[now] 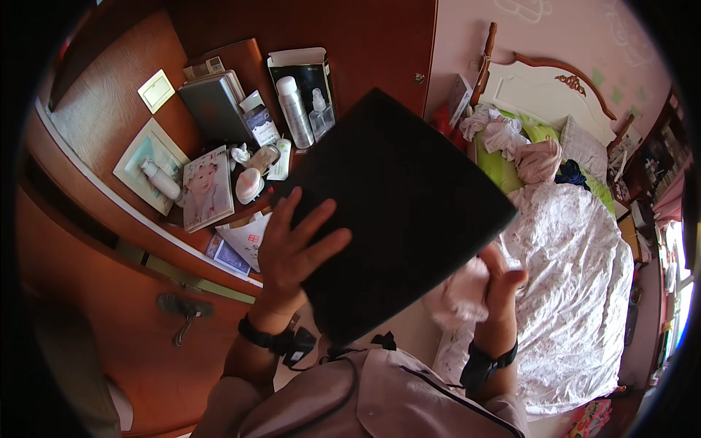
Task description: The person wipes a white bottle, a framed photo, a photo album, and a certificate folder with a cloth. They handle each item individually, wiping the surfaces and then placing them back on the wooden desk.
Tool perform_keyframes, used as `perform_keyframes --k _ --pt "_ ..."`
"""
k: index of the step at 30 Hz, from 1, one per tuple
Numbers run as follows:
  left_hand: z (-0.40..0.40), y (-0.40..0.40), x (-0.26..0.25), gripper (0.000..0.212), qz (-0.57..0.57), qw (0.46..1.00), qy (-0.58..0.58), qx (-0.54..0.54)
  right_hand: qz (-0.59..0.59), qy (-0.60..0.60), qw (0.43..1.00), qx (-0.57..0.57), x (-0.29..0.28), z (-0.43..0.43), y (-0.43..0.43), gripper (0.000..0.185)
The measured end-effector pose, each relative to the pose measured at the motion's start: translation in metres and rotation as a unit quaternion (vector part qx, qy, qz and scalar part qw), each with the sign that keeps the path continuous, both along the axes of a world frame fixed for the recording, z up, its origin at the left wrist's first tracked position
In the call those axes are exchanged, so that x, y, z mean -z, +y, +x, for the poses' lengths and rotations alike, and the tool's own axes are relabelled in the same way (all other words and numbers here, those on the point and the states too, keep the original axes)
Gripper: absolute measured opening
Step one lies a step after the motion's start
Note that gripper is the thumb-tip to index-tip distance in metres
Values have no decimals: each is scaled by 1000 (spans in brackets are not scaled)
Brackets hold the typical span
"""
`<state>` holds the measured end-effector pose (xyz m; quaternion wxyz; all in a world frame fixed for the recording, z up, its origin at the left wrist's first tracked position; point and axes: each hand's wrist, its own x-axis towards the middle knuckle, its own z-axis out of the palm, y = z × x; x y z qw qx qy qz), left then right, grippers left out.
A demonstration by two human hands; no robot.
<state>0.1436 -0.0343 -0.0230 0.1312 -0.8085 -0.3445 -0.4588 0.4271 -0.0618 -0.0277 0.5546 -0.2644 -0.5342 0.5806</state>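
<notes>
A large, flat black rectangular object [400, 219], perhaps an album or a framed panel, is held up tilted in front of me. My left hand [298, 246] grips its left edge, with the fingers spread across the dark face. At its lower right edge is my right hand [498, 284], the fingers partly hidden behind the object. A pink cloth [460, 293], blurred, hangs from that hand against the underside of the object. Both wrists wear black straps.
Left, a wooden shelf holds a spray can [296, 112], a clear spray bottle [322, 116], a photo book [208, 189], a picture frame [150, 164] and a paper bag [249, 241]. A bed [569, 290] with rumpled bedding stands right. A dark brush-like item [185, 306] lies lower left.
</notes>
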Motion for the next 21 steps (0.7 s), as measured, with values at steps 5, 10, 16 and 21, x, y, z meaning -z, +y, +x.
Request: perform_keyframes --k 5,10,16,21 --pt "8 -7 -2 27 7 997 62 -38 -107 67 989 74 17 -11 -3 35" --pt "22 14 4 64 53 972 -230 -6 -121 251 957 75 36 -13 -1 36" --pt "17 -8 28 74 -383 625 -534 422 -125 203 966 102 46 -6 1 49" --pt "19 -28 31 73 -558 562 -477 382 -143 172 972 77 46 -2 12 39"
